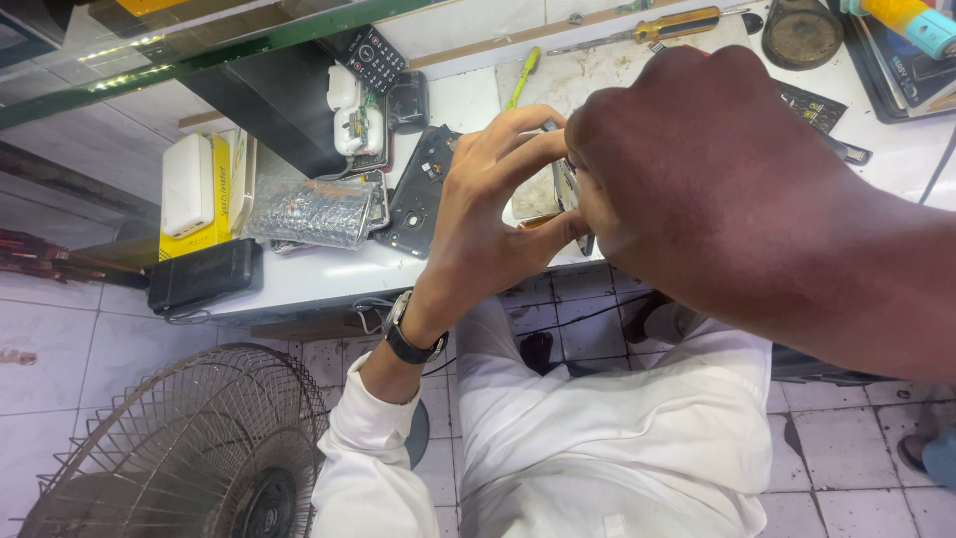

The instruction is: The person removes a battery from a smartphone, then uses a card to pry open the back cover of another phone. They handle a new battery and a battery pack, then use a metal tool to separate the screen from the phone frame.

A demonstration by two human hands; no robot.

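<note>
My left hand, with a black wristwatch on its wrist, pinches a small flat phone part between thumb and fingers, just above the front edge of the white bench. Close to the camera and in shadow, my right hand is closed on the same part from the right. Its fingertips are hidden behind its own knuckles. Most of the part is covered by both hands. My white sleeve and lap fill the lower middle.
On the bench lie a black phone back cover, a keypad phone, a silver bubble pouch, a white box, a black case and a yellow-handled screwdriver. A wire-guard fan stands on the tiled floor, lower left.
</note>
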